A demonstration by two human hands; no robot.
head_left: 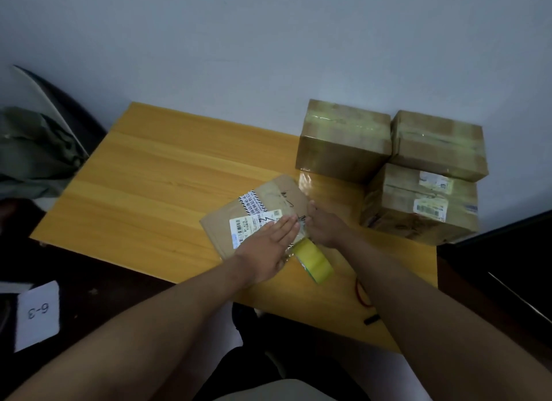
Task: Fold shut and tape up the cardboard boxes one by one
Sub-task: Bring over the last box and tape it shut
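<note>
Forearms, two, bare, are reaching in from the bottom edge of the head view toward a flat cardboard box (257, 215) that is lying on the near-right part of the yellow wooden table (155, 173). Left hand (265, 248): lying palm-down on the box's near right corner beside the white shipping label (254, 226), fingers straight and together, pressing, gripping nothing. Right hand (324, 226): working at the box's right edge, fingers curled down over that edge; whether they are pinching a strip of tape cannot be told. Roll of yellowish packing tape (315, 263): resting on the table just beside the box's near corner, between the two wrists, with a clear strip seemingly running up from it toward the box. Sealed cardboard boxes, three: one (343, 141) standing at the back, one (439, 145) stacked to its right on a labelled one (418, 209), all glossy with tape, well apart from the hands. Red cord (361, 293): lying at the table's near-right edge. Paper tag marked 6-3 (37, 314): sitting low at left. Step in hand, by judgement: smoothing tape across the flat box's closing seam. Next move is probably calling for severing the strip from the roll and pressing its end down firmly.
</note>
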